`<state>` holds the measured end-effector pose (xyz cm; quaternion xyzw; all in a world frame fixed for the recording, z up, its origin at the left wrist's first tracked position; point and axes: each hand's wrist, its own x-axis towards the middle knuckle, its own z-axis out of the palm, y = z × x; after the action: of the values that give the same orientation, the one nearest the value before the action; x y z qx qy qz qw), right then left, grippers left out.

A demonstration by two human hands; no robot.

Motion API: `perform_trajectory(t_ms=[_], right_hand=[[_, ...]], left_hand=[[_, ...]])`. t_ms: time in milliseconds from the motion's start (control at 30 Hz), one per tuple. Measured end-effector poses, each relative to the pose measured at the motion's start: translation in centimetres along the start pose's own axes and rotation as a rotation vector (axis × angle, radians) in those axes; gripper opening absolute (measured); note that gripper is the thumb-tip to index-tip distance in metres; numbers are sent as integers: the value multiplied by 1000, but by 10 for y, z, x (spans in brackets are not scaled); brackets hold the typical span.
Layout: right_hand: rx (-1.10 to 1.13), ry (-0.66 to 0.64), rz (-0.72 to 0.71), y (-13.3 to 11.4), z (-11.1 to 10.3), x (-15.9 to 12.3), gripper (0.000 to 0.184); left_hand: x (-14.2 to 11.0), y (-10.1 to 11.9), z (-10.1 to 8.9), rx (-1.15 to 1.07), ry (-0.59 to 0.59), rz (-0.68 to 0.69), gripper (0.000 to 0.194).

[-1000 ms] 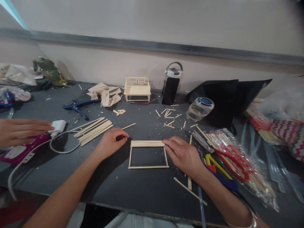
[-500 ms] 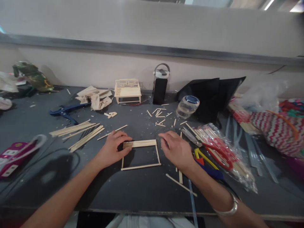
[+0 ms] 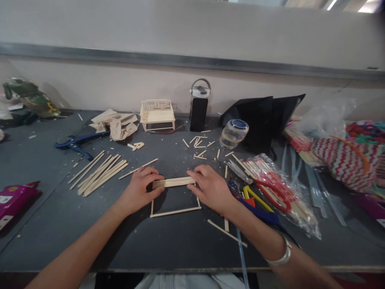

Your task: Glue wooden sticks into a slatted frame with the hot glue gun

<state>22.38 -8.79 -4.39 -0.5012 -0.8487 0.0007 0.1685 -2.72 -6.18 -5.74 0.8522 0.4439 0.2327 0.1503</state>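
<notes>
- Frame [image 3: 176,212] of thin sticks, lying flat on the table [image 3: 168,245] in front of the person, between both hands.
- Strips [image 3: 176,182], several side by side, run along its far edge; the near part is open, showing dark tabletop.
- Left hand [image 3: 142,190]: grip clamped on the strips' left end, thumb on the near side, fingers on the far side.
- Right hand [image 3: 209,188]: grip clamped on their right end, thumb near, fingertips beyond.
- Loose sticks [image 3: 102,174] lie left of the left hand, one more just beyond it.
- Short offcuts [image 3: 198,142] are scattered past the frame.
- Model [image 3: 158,116], built of sticks, stands near the wall; right of it, a phone [image 3: 198,114] stands upright before a bottle [image 3: 200,91].
- Jar [image 3: 234,134] tilts beside a black sheet [image 3: 261,120].
- Scissors [image 3: 282,202] lie right of the right hand, partly over a plastic packet [image 3: 303,216].
- Blue cutter [image 3: 81,141] lies at far left, near crumpled paper [image 3: 120,125].
</notes>
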Motion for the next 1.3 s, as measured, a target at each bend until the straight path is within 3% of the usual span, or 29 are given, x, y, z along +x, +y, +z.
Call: perform_trajectory(t_ms=[600,1133,1300], right_hand=[[-66,-57,-30,3,4,4,13],[-76,-34,-50,1,5,5,17],[-37,-12,-49,6,8,3,18]], left_hand=[[0,-2,1,-21,3,2,21],[0,-5,4,-38,0,-14,20],[-1,-2,-3,-102,2,-67,27]])
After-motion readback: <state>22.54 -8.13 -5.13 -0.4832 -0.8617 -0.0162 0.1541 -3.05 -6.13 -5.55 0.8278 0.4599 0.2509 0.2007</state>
